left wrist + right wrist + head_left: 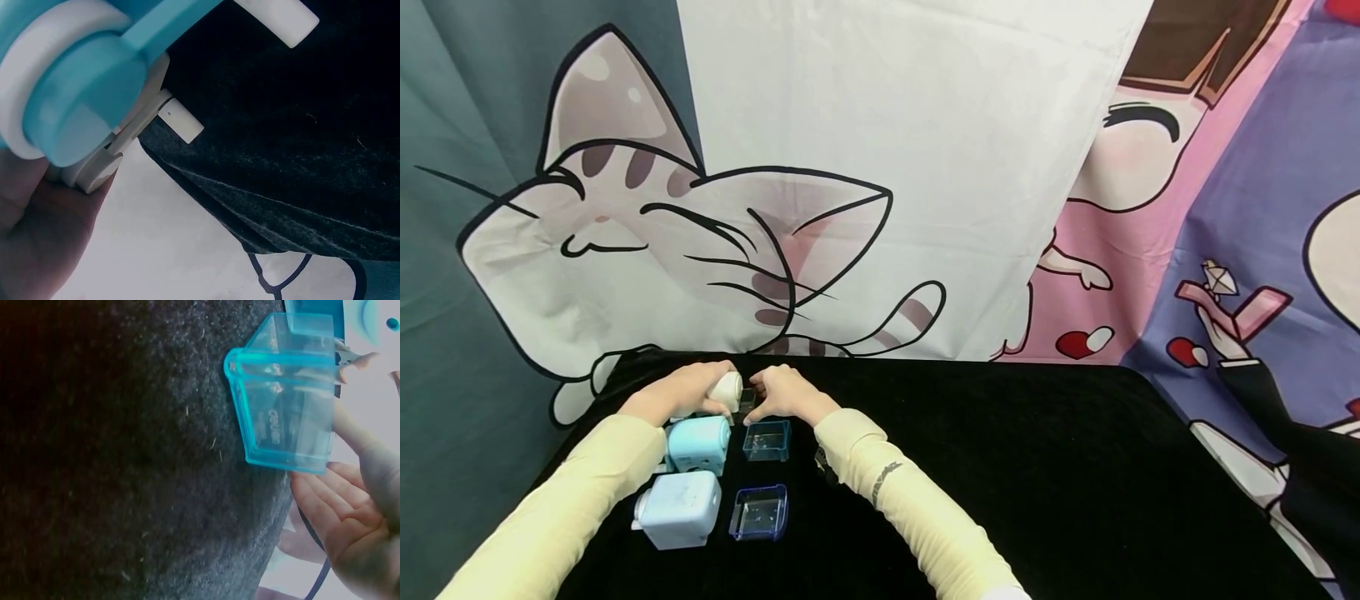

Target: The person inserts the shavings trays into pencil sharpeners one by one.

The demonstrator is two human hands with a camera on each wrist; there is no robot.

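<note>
At the back left of the table, my left hand (681, 390) grips a white crank pencil sharpener (727, 390). Its crank (134, 128) and pale knob show in the left wrist view, partly behind the teal sharpener. Beside it, my right hand (786, 393) holds a small clear drawer (747, 402) between thumb and fingers, right by the white sharpener. In the right wrist view, a teal see-through drawer (281, 412) stands in front of the right hand's fingers (319, 494) and hides most of what they hold.
Nearer on the black cloth stand a light-blue sharpener (698, 444) and a pale lavender-blue sharpener (681, 510). To their right lie the teal drawer and a dark-blue-rimmed drawer (760, 512). A printed cat curtain (820, 250) hangs behind the table's far edge.
</note>
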